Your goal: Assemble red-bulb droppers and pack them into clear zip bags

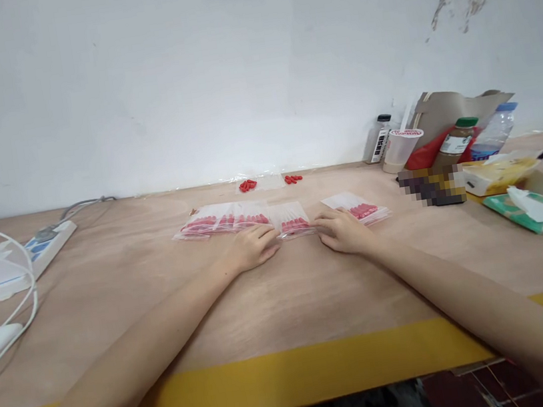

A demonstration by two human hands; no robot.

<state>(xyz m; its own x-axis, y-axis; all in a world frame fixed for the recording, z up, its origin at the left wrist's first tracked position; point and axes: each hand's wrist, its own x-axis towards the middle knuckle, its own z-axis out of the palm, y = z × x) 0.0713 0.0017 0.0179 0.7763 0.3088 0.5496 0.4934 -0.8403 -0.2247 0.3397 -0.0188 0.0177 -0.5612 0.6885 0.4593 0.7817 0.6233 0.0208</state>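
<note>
A small clear zip bag (292, 213) with a row of red pieces lies flat on the table between my hands. My left hand (252, 246) rests at its left corner, fingers stretched and the thumb apart. From the other side, my right hand (343, 230) touches the bag's right edge with its fingertips, thumb also apart. Several overlapping filled bags (218, 219) lie to the left, partly behind my left hand. Another stack of filled bags (360, 208) sits just beyond my right hand. Farther back are two little piles of loose red pieces, a left pile (247, 185) and a right pile (293, 179).
On the left are a power strip (49, 245) and white cables (30, 264). A cup (401, 148), bottles (459, 140) and a grey bag (460, 106) stand at the back right. Tissue packs (535, 210) lie nearer. Yellow tape (296, 378) runs along the table's front edge.
</note>
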